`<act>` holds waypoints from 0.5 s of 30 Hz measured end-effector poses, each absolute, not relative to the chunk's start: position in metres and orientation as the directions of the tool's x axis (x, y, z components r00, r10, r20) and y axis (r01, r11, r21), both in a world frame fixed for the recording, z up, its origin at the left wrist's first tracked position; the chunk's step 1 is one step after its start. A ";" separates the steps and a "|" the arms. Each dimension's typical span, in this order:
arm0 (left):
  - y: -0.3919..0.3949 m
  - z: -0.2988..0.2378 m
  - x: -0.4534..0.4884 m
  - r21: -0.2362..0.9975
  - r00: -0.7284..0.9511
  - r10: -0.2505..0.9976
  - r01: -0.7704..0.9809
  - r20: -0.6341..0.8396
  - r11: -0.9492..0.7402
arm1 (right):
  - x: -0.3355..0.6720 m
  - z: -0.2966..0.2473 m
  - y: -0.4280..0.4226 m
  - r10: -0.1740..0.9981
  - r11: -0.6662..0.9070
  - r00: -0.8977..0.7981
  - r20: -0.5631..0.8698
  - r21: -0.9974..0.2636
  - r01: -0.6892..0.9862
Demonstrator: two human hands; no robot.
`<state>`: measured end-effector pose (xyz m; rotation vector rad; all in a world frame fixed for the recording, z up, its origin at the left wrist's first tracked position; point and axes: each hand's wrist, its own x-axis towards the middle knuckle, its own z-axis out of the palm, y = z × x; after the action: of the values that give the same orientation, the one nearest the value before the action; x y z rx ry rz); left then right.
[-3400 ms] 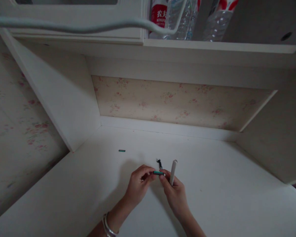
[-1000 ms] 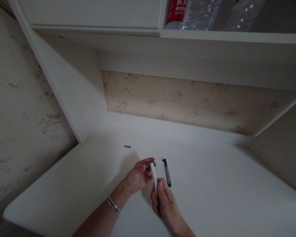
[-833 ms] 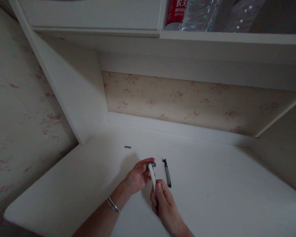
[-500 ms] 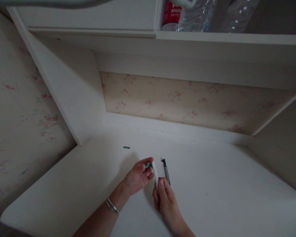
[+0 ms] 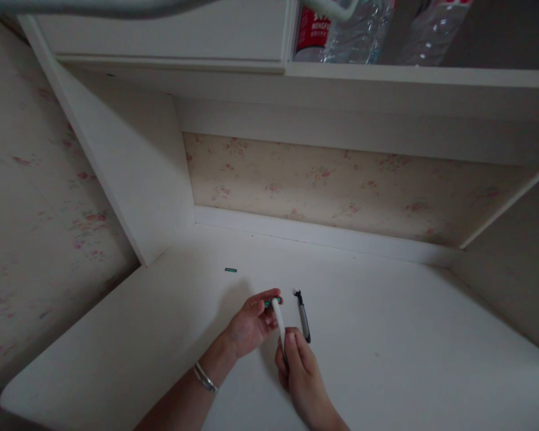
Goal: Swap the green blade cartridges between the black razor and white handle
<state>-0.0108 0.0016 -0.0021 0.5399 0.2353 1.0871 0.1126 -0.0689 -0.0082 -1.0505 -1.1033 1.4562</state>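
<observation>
My left hand [image 5: 252, 323] pinches a small green-and-black razor cartridge [image 5: 268, 304] between thumb and fingers. In my right hand [image 5: 300, 368] is a white razor handle [image 5: 279, 320], gripped at its lower end and pointing up and left. The handle's tip meets the cartridge, which shows on both sides of it; whether the two are locked together I cannot tell. Just right of my hands, a black and grey razor handle [image 5: 302, 316] lies on the white desk [image 5: 386, 317]. A second green-and-black cartridge [image 5: 230, 270] lies flat farther back, to the left.
A white side panel [image 5: 130, 161] rises at the desk's left, and another panel [image 5: 516, 281] stands at the right. Overhead, a shelf [image 5: 413, 70] carries several clear plastic bottles [image 5: 357, 33]. A pale bar [image 5: 94, 6] crosses the top of the view.
The white handle's tip has shifted left, across the cartridge, whose far end now shows beyond it. My right hand has moved slightly left and down, uncovering the black handle's lower end.
</observation>
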 end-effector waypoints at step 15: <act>0.000 -0.004 -0.013 0.530 0.501 0.853 -0.768 0.145 0.360 | 0.109 -0.007 -0.078 0.987 -0.065 -0.157 -0.041 -0.986 -0.154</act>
<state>-0.0132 -0.0003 -0.0042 0.5881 0.1651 1.0504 0.1093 -0.0776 -0.0068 -1.0514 -1.1741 1.4322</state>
